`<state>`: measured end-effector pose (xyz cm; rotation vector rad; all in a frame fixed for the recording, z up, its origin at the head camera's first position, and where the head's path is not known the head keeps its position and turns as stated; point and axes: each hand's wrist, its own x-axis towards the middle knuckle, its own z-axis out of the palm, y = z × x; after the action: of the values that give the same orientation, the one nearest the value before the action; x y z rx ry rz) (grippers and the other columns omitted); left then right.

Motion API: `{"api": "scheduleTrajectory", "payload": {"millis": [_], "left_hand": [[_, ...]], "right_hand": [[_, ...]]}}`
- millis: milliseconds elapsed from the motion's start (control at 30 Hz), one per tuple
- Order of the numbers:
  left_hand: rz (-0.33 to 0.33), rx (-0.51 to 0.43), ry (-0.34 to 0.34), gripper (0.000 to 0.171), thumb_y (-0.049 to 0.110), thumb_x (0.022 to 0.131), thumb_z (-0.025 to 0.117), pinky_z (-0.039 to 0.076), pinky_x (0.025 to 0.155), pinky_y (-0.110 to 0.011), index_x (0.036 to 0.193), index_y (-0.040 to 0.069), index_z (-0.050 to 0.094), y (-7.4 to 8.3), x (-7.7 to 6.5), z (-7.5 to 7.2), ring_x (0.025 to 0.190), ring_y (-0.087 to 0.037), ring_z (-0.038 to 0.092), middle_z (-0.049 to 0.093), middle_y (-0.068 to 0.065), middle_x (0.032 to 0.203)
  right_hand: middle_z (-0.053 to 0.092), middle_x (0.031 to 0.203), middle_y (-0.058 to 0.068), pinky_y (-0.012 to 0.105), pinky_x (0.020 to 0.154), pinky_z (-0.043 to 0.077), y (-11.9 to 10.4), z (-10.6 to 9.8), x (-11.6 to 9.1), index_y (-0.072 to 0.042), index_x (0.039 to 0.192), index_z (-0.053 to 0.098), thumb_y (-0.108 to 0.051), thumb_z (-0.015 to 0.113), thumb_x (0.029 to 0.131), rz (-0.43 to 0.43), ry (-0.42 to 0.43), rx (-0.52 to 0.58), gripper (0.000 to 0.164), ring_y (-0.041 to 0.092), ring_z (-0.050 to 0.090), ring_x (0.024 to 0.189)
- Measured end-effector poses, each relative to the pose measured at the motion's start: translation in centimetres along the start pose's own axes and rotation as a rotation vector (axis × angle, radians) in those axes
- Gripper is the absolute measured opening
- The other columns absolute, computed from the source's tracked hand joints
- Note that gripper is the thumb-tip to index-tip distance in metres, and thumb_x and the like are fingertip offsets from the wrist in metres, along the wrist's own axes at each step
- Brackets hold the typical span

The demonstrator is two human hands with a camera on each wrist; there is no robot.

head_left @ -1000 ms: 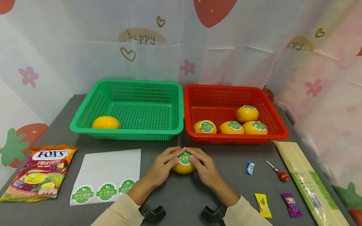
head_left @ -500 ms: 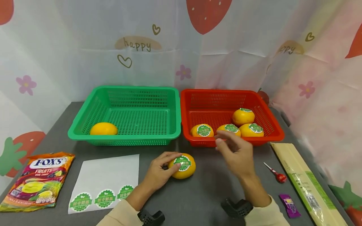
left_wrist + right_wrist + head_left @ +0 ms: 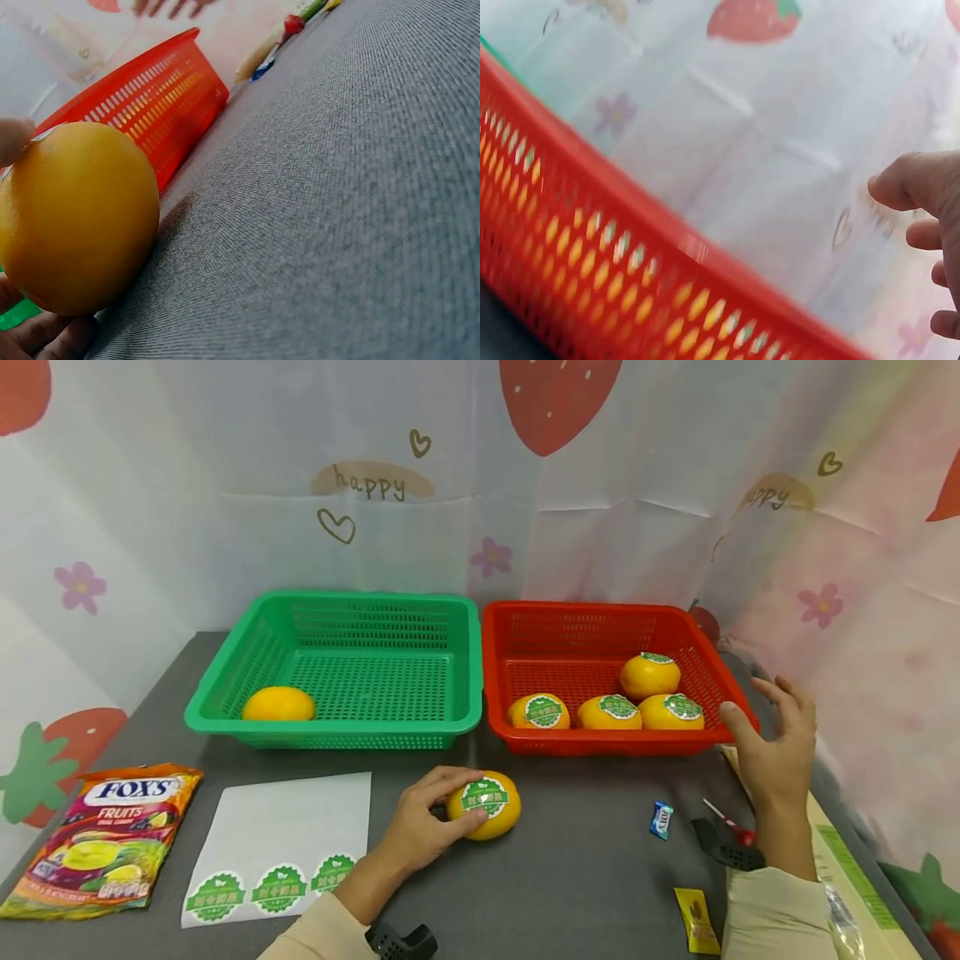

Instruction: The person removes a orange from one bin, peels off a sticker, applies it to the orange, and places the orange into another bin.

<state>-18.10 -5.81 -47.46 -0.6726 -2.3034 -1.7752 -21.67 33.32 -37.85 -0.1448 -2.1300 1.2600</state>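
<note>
In the head view my left hand [image 3: 423, 818] holds a yellow-orange fruit [image 3: 506, 817] on the grey table, thumb at the front and fingers along its far left side. A green-and-white round sticker [image 3: 484, 797] lies on top of the fruit. The left wrist view shows the same fruit [image 3: 82, 217] close up, fingers beneath and a fingertip at its upper edge. My right hand [image 3: 780, 752] is raised at the red basket's right end, fingers spread and nothing in it. In the right wrist view that hand [image 3: 937, 202] appears beside the red basket [image 3: 630, 210].
Several stickered fruits sit in the red basket [image 3: 585, 742]; one plain fruit [image 3: 279, 703] lies in the green basket [image 3: 330, 727]. A sticker sheet [image 3: 292, 827] and candy bag [image 3: 105, 843] are at left. Small candies [image 3: 662, 820], a lollipop [image 3: 720, 814] and a long package [image 3: 847, 868] are at right.
My right hand has let go of the fruit and swung right, past the front of the red basket to its right end. My left hand keeps hold of the fruit; its sticker shows fully.
</note>
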Motion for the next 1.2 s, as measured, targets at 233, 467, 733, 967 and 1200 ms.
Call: {"api": "scheduleTrajectory", "payload": {"millis": [233, 467, 733, 967, 1200], "left_hand": [[-0.019, 0.024, -0.033, 0.043, 0.023, 0.08, 0.081, 0.051, 0.079, -0.031, 0.121, 0.02, 0.069, 0.3, 0.6, 0.1, 0.102, -0.015, 0.058, 0.06, 0.009, 0.118], [-0.001, 0.052, -0.076, 0.052, 0.024, 0.077, 0.083, 0.05, 0.082, -0.032, 0.126, 0.018, 0.065, 0.4, 1.1, -0.3, 0.105, -0.016, 0.057, 0.058, 0.007, 0.121], [-0.007, 0.166, -0.127, 0.066, 0.03, 0.07, 0.087, 0.049, 0.083, -0.032, 0.128, 0.025, 0.057, 1.9, 0.6, -1.7, 0.099, -0.012, 0.056, 0.055, 0.01, 0.117], [0.122, 0.109, -0.13, 0.071, 0.024, 0.07, 0.087, 0.051, 0.082, -0.032, 0.132, 0.013, 0.055, 7.5, 4.4, -2.0, 0.099, -0.015, 0.056, 0.055, 0.002, 0.118], [-0.006, 0.241, -0.211, 0.073, 0.035, 0.072, 0.085, 0.049, 0.079, -0.031, 0.136, 0.016, 0.054, 10.3, 14.3, -0.2, 0.1, -0.018, 0.052, 0.051, 0.0, 0.114]], "right_hand": [[0.037, 0.149, 0.005, 0.044, 0.111, 0.019, 3.3, 0.6, 0.1, 0.001, 0.131, 0.058, -0.026, 0.065, 0.09, 0.135, -0.05, -0.062, 0.049, 0.025, 0.026, 0.138], [0.045, 0.144, 0.001, 0.028, 0.106, 0.03, 4.9, 1.7, 0.1, 0.0, 0.129, 0.06, -0.025, 0.068, 0.089, 0.109, 0.044, -0.008, 0.048, 0.018, 0.037, 0.132], [0.046, 0.143, 0.004, 0.03, 0.105, 0.032, 5.0, 2.9, -0.7, -0.001, 0.13, 0.06, -0.024, 0.069, 0.089, 0.08, 0.043, 0.048, 0.048, 0.019, 0.04, 0.13], [0.044, 0.145, -0.001, 0.033, 0.105, 0.034, 4.8, 3.4, -1.0, -0.006, 0.134, 0.058, -0.027, 0.068, 0.09, 0.105, 0.019, 0.023, 0.05, 0.019, 0.037, 0.132], [0.042, 0.146, 0.0, 0.032, 0.105, 0.034, 4.8, 2.4, -1.2, -0.006, 0.136, 0.057, -0.026, 0.067, 0.091, 0.132, 0.028, 0.009, 0.05, 0.02, 0.036, 0.132]]}}
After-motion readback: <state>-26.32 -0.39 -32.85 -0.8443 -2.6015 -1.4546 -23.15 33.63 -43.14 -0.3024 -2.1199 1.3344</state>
